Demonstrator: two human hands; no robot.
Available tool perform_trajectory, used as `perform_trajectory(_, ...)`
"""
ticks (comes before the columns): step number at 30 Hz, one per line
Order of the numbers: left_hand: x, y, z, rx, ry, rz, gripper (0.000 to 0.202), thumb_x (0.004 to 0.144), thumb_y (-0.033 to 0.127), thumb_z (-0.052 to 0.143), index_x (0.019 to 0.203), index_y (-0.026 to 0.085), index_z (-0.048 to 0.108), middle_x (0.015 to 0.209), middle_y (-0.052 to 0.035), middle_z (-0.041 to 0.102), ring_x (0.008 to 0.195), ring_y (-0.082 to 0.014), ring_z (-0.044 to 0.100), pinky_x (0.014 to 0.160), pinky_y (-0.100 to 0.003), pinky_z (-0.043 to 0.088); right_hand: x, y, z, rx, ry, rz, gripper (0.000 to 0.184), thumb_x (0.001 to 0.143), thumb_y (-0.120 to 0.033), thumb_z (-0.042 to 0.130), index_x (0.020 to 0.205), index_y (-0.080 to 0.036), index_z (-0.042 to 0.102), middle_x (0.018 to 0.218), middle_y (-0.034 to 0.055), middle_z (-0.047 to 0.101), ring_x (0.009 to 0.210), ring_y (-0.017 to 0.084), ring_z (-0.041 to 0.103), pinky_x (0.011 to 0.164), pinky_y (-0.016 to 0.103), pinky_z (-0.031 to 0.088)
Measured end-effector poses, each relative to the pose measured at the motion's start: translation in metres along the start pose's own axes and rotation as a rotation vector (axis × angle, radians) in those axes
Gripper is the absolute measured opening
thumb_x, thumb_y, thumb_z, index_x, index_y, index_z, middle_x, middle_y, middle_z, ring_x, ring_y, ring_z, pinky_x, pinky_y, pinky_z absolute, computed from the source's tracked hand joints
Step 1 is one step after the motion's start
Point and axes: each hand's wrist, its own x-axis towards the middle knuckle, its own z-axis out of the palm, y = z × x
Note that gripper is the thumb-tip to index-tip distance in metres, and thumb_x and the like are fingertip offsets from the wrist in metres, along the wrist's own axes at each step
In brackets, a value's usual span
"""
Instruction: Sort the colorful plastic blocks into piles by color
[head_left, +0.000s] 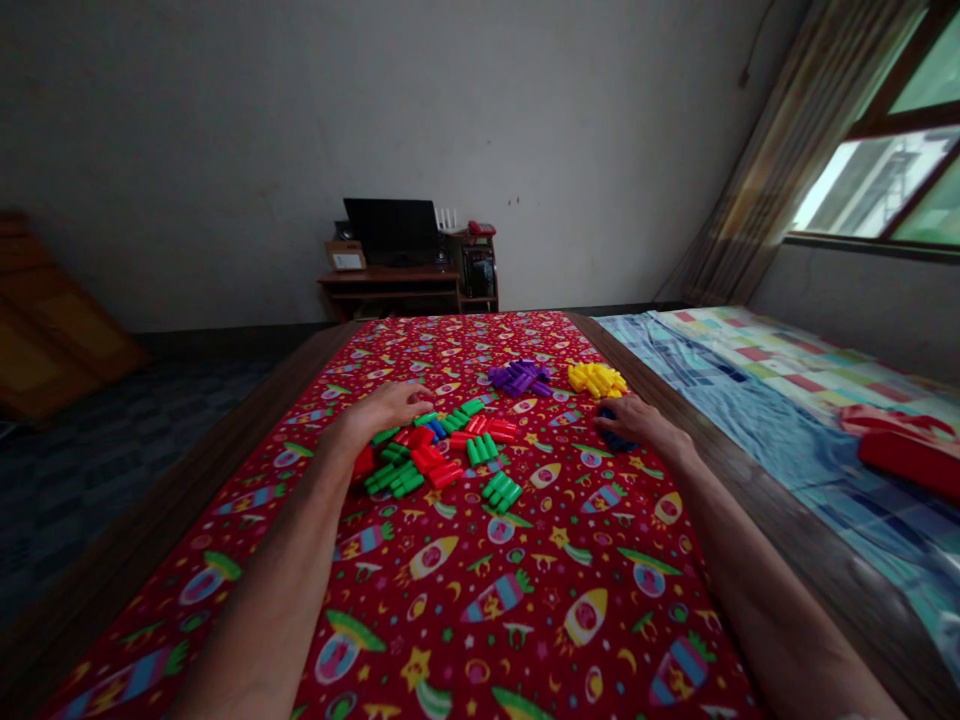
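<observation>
A mixed heap of green and red plastic blocks [442,450], with one blue block [437,428] among them, lies on the red rocket-print cloth [525,560]. My left hand [386,408] rests at the heap's far left edge, fingers stretched flat over the blocks. Further back sit a purple pile [519,377] and a yellow pile [597,379]. My right hand [634,418] lies below the yellow pile, its fingers curled over dark blue blocks [616,438] that it mostly hides.
The cloth covers a wooden table whose right edge [750,480] meets a bed with a patchwork sheet [787,380] and a red object [907,455]. A desk with a dark monitor [394,230] stands against the back wall. A window [892,170] is at right.
</observation>
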Motion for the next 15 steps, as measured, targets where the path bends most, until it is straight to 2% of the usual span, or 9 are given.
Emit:
perform_trajectory(5, 0.003, -0.002, 0.004, 0.027, -0.02, 0.02, 0.039, 0.083, 0.038, 0.05, 0.11, 0.017, 0.069, 0.098, -0.0067, 0.074, 0.09, -0.0213, 0.068, 0.076, -0.024, 0.049, -0.005, -0.006, -0.006, -0.038, 0.028, 0.019, 0.038, 0.094, -0.042, 0.047, 0.118, -0.018, 0.064, 0.119, 0.0161, 0.066, 0.108, 0.027, 0.061, 0.085, 0.035, 0.049)
perform_trajectory(8, 0.01, 0.001, 0.015, 0.042, 0.066, 0.076, 0.038, 0.085, 0.034, 0.051, 0.112, 0.016, 0.069, 0.107, -0.0093, 0.072, 0.099, -0.0231, 0.067, 0.085, -0.026, 0.049, -0.007, -0.016, -0.017, -0.033, 0.164, -0.028, 0.036, 0.096, -0.037, 0.045, 0.118, -0.016, 0.064, 0.116, 0.0163, 0.067, 0.107, 0.026, 0.06, 0.085, 0.033, 0.046)
perform_trajectory(11, 0.018, 0.008, 0.036, 0.033, 0.201, 0.16, 0.037, 0.086, 0.028, 0.051, 0.117, 0.016, 0.066, 0.12, -0.0112, 0.067, 0.112, -0.0243, 0.062, 0.098, -0.031, 0.045, -0.008, -0.036, -0.026, 0.039, 0.301, -0.153, 0.034, 0.097, -0.03, 0.039, 0.112, -0.016, 0.066, 0.101, 0.014, 0.071, 0.092, 0.022, 0.064, 0.077, 0.028, 0.043)
perform_trajectory(13, 0.021, 0.016, 0.051, 0.004, 0.233, 0.219, 0.038, 0.086, 0.026, 0.052, 0.12, 0.017, 0.064, 0.125, -0.0104, 0.065, 0.118, -0.0237, 0.058, 0.102, -0.034, 0.043, -0.011, -0.054, -0.029, 0.08, 0.311, -0.224, 0.034, 0.097, -0.028, 0.037, 0.105, -0.016, 0.068, 0.086, 0.0112, 0.071, 0.076, 0.018, 0.062, 0.066, 0.026, 0.038)
perform_trajectory(15, 0.023, 0.024, 0.066, -0.032, 0.208, 0.26, 0.039, 0.086, 0.025, 0.053, 0.124, 0.018, 0.062, 0.127, -0.0092, 0.064, 0.119, -0.0228, 0.057, 0.103, -0.034, 0.042, -0.014, -0.074, -0.029, 0.081, 0.266, -0.282, 0.032, 0.096, -0.024, 0.038, 0.096, -0.015, 0.068, 0.075, 0.0083, 0.068, 0.064, 0.015, 0.057, 0.059, 0.025, 0.032)
